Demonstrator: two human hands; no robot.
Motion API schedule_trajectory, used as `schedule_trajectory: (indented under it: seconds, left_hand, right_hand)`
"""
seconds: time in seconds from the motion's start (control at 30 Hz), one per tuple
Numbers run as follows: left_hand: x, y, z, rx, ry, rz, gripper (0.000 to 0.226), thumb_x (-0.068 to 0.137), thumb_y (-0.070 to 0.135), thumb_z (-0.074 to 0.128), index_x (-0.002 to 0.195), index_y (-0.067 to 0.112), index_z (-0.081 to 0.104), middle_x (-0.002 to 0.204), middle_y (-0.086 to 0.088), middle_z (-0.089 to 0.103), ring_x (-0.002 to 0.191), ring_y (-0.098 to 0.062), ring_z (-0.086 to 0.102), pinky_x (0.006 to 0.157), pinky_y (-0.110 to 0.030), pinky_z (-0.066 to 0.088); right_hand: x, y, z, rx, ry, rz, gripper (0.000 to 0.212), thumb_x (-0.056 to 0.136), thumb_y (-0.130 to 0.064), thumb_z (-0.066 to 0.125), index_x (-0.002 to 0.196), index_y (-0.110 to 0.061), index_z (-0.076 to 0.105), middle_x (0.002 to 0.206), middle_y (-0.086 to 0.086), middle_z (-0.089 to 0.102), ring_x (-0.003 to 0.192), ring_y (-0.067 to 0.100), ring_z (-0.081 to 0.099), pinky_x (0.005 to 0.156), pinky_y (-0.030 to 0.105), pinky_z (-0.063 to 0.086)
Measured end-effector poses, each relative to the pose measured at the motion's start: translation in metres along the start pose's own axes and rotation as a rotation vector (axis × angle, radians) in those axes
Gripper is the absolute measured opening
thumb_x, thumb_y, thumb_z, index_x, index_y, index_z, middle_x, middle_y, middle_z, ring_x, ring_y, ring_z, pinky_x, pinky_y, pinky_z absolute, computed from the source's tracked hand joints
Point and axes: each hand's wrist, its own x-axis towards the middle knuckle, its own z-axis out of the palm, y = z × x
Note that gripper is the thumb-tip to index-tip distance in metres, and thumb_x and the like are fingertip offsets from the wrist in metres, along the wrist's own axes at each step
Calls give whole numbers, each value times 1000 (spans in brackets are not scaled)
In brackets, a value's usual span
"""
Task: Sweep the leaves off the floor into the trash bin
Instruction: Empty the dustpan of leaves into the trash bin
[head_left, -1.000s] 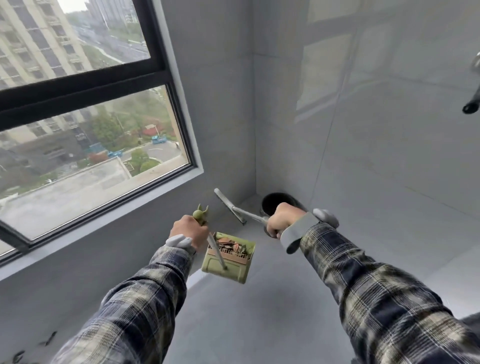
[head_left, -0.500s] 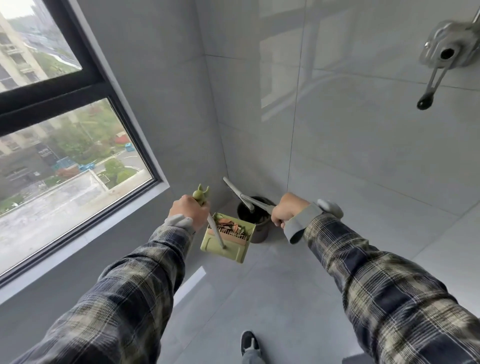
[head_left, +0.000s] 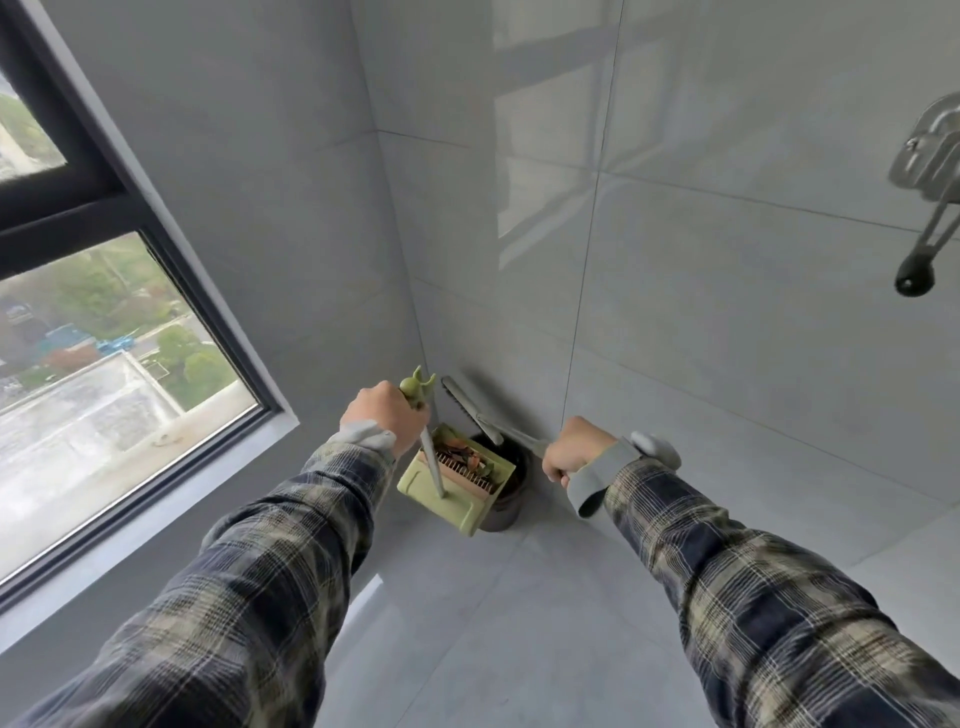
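Note:
My left hand (head_left: 384, 415) grips the long handle of a green dustpan (head_left: 441, 493), near the handle's green top. Brown and reddish leaves (head_left: 465, 457) lie in the pan, which hangs partly over the dark round trash bin (head_left: 506, 501) in the room's corner. My right hand (head_left: 574, 449) grips the grey handle of a broom (head_left: 470, 408); its flat head points up and left, above the bin and close to the corner of the walls.
A dark-framed window (head_left: 171, 291) fills the left wall, with a pale sill (head_left: 156, 514) below it. A metal fitting with a black-tipped lever (head_left: 927, 218) sticks out of the tiled right wall. Grey floor tiles (head_left: 493, 623) stretch toward me.
I have come closer to the corner. The dustpan with the leaves has moved from beside the bin to partly over it, and the broom head now hangs above the bin.

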Motion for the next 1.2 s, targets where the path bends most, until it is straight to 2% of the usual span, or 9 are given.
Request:
schedule_trajectory:
  seconds: [0.13,0.27,0.4,0.57,0.67,0.87,1.0,1.1,1.2]
  left_hand:
    - [20,10,9,21,3,32,39,89,48,51,77,13,63,68,-4,63,59,-22,62,50,-26,45]
    - [35,26,18,60,17,86,38,88,48,54,71,15,59,64,-2,59,55,-20,58,47,-25,40]
    - [42,43,25,133,21,118,37,88,50,53,68,19,55,64,1,56,52,-17,53,44,-23,33]
    - [40,54,31,214,16,168,39,88,49,53,63,19,49,62,1,54,51,-17,50,48,-25,36]
    - [36,62,34,261,14,208,38,87,47,54,61,19,46,61,2,53,52,-19,51,47,-25,36]
    - [26,77,42,322,18,293,39,92,47,48,63,21,47,61,3,54,53,-19,55,47,-25,39]
    - [21,83,46,395,-5,356,37,93,48,46,67,22,50,67,3,58,58,-20,57,53,-27,44]
    - [16,91,54,464,-11,410,38,93,49,46,67,22,49,67,4,57,59,-21,57,53,-27,44]
    - [10,98,61,517,-10,447,37,92,49,46,67,22,47,66,4,55,60,-23,56,53,-27,41]
  right_hand:
    - [22,-4,-10,3,-15,9,12,77,4,64,72,-3,54,63,9,55,55,20,50,53,21,37]
    - [42,-4,-22,-5,-32,16,13,77,3,64,69,-3,55,64,10,57,55,20,50,53,22,37]
    - [55,-2,-30,-8,-43,10,7,78,3,63,79,-3,59,78,14,63,68,24,56,54,22,38]
    - [66,9,-38,5,-65,2,7,77,2,63,76,-3,59,79,14,64,69,25,57,60,23,41]
    - [70,21,-44,9,-76,1,12,77,2,63,69,-4,57,72,11,61,60,22,54,56,22,39]
    - [72,43,-51,25,-100,-7,14,78,2,63,71,-6,54,65,9,55,59,21,51,55,21,37]
    - [72,57,-56,35,-106,-15,20,80,0,65,66,-8,53,65,8,54,65,21,53,58,22,38]
    - [70,67,-59,35,-111,-21,23,81,-1,65,62,-9,53,64,7,54,59,17,50,54,21,37]
    - [72,77,-58,91,-119,-2,18,81,0,65,67,-7,55,71,10,57,68,22,55,60,24,40]
